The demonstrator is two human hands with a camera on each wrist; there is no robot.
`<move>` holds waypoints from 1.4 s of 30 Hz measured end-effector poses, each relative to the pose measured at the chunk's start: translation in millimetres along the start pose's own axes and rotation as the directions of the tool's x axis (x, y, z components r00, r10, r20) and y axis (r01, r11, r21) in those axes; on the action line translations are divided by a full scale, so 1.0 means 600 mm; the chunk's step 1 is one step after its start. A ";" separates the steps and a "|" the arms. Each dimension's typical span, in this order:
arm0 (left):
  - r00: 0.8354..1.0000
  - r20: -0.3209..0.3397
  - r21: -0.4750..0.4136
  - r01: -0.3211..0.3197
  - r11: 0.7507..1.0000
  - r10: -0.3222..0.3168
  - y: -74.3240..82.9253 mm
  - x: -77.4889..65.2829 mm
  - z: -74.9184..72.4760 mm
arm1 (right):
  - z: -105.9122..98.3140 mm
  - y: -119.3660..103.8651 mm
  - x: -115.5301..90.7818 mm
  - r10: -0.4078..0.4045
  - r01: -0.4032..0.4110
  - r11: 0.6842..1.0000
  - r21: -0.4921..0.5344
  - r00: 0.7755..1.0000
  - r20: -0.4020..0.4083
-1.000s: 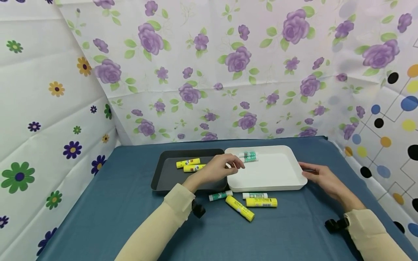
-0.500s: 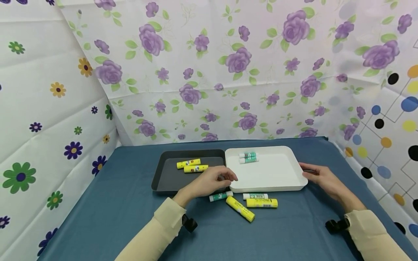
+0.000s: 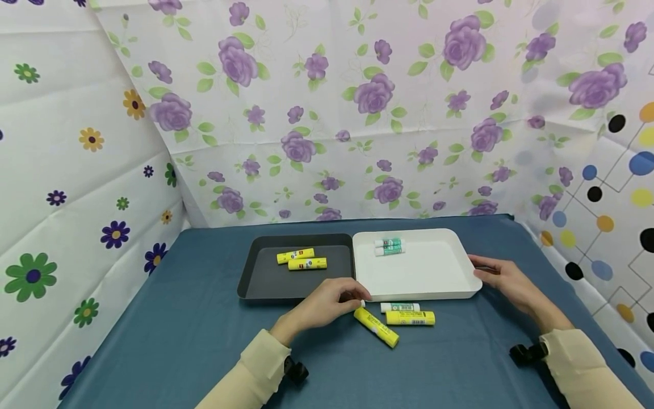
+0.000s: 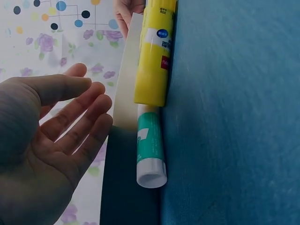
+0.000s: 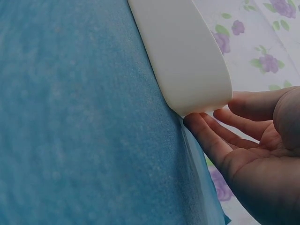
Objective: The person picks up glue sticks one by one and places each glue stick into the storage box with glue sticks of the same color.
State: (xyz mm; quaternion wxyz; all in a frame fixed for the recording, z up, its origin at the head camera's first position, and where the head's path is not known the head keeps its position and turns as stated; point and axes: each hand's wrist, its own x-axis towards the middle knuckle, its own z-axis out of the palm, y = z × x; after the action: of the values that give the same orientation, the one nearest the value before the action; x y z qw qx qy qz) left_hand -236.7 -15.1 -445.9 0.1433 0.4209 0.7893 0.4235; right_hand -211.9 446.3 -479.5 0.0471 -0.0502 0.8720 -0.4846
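Observation:
My left hand [image 3: 327, 302] hovers at the near edge of the dark tray [image 3: 246, 287], fingers loosely bent. In the left wrist view it holds nothing. A small green glue stick [image 4: 150, 136] lies apart from its fingertips; in the head view the hand covers most of it. A yellow glue stick [image 3: 376, 328] lies slantwise beside it. Farther right, a green-and-white glue stick [image 3: 400, 307] lies behind another yellow glue stick [image 3: 410, 318]. My right hand [image 3: 511, 287] holds the right end of the white tray [image 3: 434, 272], thumb at the rim and fingertips low on the wall [image 5: 197, 84].
Two yellow glue sticks [image 3: 307, 263] lie in the dark tray. A pair of green glue sticks [image 3: 390, 250] lies at the white tray's far left. The trays stand side by side on a blue cloth [image 3: 204, 341], with a flowered curtain [image 3: 327, 113] behind.
My left hand has drawn back from over the white tray, moving down and slightly left to the green glue stick in front of the trays. My right hand has stayed at the white tray.

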 end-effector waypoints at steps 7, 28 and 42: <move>1.000 -0.015 0.010 0.002 1.000 -0.002 0.004 -0.009 0.005 | 0.001 -0.001 0.000 -0.002 0.002 1.000 -0.001 1.000 -0.003; 0.999 0.046 0.028 -0.006 1.000 0.005 -0.011 -0.016 0.022 | 0.001 0.001 0.001 0.015 -0.015 1.000 0.008 1.000 0.004; 0.997 0.082 0.049 -0.020 0.999 0.016 -0.013 -0.016 0.023 | 0.001 0.001 0.001 0.011 -0.011 1.000 -0.008 1.000 0.001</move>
State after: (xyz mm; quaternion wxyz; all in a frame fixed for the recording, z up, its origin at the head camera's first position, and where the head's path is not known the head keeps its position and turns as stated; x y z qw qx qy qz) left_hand -227.0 -17.5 -461.8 0.1610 0.4483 0.7893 0.3876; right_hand -212.2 445.8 -480.3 0.0502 -0.0457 0.8741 -0.4809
